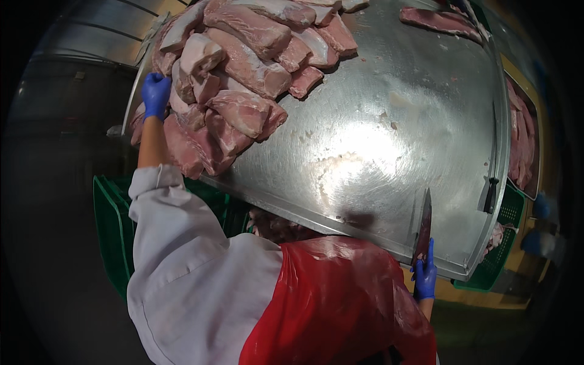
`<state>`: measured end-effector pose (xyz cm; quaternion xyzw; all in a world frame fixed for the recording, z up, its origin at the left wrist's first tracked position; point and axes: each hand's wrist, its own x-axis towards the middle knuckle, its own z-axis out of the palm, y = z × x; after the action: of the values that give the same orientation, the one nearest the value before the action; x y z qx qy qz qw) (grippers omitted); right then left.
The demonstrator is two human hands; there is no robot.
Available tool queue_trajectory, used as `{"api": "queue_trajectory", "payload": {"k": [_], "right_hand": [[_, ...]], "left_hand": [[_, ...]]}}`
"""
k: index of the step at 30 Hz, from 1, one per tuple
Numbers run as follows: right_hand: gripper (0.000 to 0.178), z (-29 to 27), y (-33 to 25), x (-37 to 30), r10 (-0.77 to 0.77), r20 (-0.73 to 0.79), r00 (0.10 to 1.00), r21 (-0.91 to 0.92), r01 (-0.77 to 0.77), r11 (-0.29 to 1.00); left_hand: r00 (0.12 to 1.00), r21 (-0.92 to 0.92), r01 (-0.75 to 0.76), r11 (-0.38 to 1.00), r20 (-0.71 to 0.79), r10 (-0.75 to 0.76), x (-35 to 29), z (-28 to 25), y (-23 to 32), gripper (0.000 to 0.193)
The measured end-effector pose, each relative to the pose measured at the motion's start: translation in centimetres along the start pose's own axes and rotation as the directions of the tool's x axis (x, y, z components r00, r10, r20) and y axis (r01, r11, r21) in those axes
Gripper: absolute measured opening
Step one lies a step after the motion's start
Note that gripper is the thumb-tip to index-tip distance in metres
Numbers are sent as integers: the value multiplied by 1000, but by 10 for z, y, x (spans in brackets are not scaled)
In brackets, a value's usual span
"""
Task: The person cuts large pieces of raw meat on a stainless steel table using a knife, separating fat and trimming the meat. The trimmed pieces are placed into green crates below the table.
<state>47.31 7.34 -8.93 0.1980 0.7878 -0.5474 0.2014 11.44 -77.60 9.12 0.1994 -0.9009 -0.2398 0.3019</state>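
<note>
In a blue glove, my left hand point(156, 94) is closed at the left edge of a heap of raw meat cuts point(246, 58). Its fingers are curled against the heap, and what lies inside them is hidden. My right hand point(425, 271), also gloved in blue, grips a knife point(424, 224) by its handle near the table's front edge. The blade points away from me over the steel table point(438, 134), with dark red smears on it. The pale pink cuts are stacked over the table's far left part.
A second knife with a black handle point(490, 196) lies along the table's right rim. One long meat piece point(441, 22) rests at the far right. Green crates point(112, 234) stand below the left front edge, another green crate point(496, 261) at the right. A container point(522, 137) of meat is beyond.
</note>
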Motion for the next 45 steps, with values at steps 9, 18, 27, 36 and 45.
{"api": "queue_trajectory", "payload": {"k": [9,18,27,36,45], "right_hand": [[65,-27,-36,-20,100,-146,984,-107,-116,987],[65,-9,-8,-69,76,-160,984,-115,-95,989],[66,8,-4,-50,86,-170,982,35,-81,996],[64,-18,3,-27,86,-123,989,42,-81,996],[65,-91,2,16,-145,-1,989,-121,144,982]], "left_hand": [[932,341,3,940,340,-126,123,198,-19,50],[770,245,157,957,576,-274,198,184,-91,39],[714,203,609,767,281,-641,66,113,-13,109],[809,-162,569,806,290,-512,-95,84,65,101],[864,-146,349,926,432,-258,-364,126,113,107]]}}
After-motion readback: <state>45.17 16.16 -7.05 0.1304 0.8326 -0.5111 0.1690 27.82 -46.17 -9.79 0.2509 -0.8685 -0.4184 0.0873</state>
